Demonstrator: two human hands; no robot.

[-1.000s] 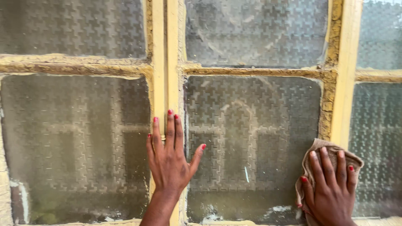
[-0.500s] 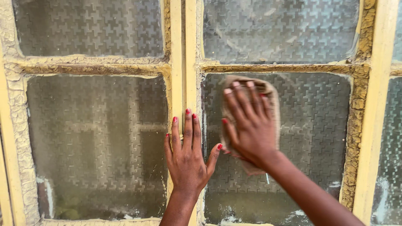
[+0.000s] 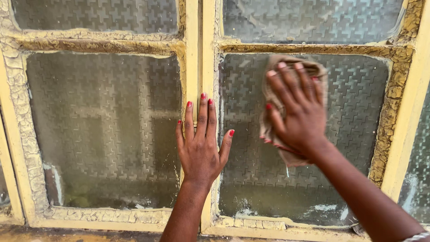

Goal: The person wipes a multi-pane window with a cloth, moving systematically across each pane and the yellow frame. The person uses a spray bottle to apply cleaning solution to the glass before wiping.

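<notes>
Hands work on an old window of patterned glass set in a yellow frame [image 3: 192, 27] with cracked, flaking putty. The left hand [image 3: 200, 145] lies flat against the upright centre bar [image 3: 200, 67], fingers straight and close together, pointing up, the thumb spread out to the right over the edge of the right-hand pane [image 3: 354, 134]. Its nails are painted red. The right hand [image 3: 298, 112] presses a tan cloth [image 3: 277, 89] against the upper left part of that same pane, fingers slightly spread over the cloth and holding it flat to the glass rather than pinching it. The cloth shows above the fingertips and hangs out below the palm. White smears and grime sit along the bottom edge of both lower panes. The left-hand pane [image 3: 103, 130] is dull and untouched by either hand.
</notes>
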